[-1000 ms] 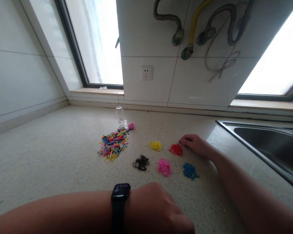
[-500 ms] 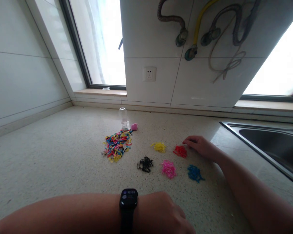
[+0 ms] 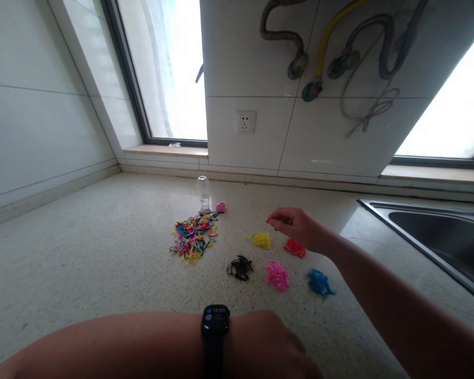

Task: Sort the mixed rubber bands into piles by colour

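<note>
My right hand hovers over the counter between the yellow rubber bands and the red rubber bands, partly covering the red pile. Its fingers are loosely bent, thumb a little apart, and nothing shows between them. Across the bottom of the view lies my left hand, wearing a black watch at the wrist; its fingers are hidden. Small piles of black rubber bands, pink rubber bands and blue rubber bands lie between my arms. A larger mixed-colour pile of rubber bands is to the left.
Behind the mixed pile stands a clear plastic bottle beside a pink cap-like piece. A steel sink is set into the counter at right. The tiled wall carries a socket and several hoses.
My right hand has lifted from beside the red pile and moved left toward the yellow one. My left hand stays low in view. The whole scene has shifted slightly right.
</note>
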`<state>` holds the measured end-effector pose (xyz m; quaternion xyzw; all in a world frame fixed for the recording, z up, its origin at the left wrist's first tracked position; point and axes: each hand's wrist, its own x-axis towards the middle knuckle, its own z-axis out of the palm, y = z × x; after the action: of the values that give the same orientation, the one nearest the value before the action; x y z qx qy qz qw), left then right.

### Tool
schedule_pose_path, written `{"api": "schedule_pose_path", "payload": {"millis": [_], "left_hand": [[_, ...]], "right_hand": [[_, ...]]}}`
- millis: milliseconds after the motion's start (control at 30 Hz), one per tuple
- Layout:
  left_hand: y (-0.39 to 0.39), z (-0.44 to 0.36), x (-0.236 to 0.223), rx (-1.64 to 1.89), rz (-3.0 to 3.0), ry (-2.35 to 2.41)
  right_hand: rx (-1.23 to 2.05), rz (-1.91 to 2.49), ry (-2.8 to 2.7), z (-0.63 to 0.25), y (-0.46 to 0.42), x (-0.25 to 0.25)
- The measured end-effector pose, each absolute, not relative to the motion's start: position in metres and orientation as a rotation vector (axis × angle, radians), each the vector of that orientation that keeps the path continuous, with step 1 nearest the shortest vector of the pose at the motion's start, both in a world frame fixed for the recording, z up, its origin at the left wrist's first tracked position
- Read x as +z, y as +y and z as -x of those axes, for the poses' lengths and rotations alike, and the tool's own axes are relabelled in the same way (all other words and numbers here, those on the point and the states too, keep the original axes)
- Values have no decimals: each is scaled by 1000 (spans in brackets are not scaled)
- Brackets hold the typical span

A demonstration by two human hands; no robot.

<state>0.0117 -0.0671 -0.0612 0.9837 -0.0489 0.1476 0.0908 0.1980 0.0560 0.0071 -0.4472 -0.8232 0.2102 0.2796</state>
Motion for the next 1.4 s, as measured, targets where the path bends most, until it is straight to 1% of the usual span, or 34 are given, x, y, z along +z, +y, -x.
{"api": "schedule_pose_path", "payload": {"millis": [167,300,400,633,833,933,1100,1233,1400], "left_hand": [[-67,-11,-59,430,-2939,-138],[-67,-10,-61,432,-2951,-135],[-66,-10,-62,427,-2938,-133],[-65,-11,-65,429,-2884,-138],[-67,-10,-61,436,-2929,-143],[-68,-10,-59,423,-2970,-134],[-68,-10,-59,402,-2973,-120],[-67,-10,-58,386,-2982,-120],[-67,-11,-57,391,-2990,-119]], "right_hand": [[401,1105,-2482,-136,77,10],[183,1187,-2690,-96,95,-3],[91,1246,-2780,-75,105,-13],[71,1335,-2798,-54,111,-21],[82,1310,-2754,-63,106,-20],[142,1246,-2685,-82,102,-16],[387,1132,-2455,-134,80,0],[605,1181,-2144,-181,50,6],[813,1137,-1697,-220,27,-2]]}}
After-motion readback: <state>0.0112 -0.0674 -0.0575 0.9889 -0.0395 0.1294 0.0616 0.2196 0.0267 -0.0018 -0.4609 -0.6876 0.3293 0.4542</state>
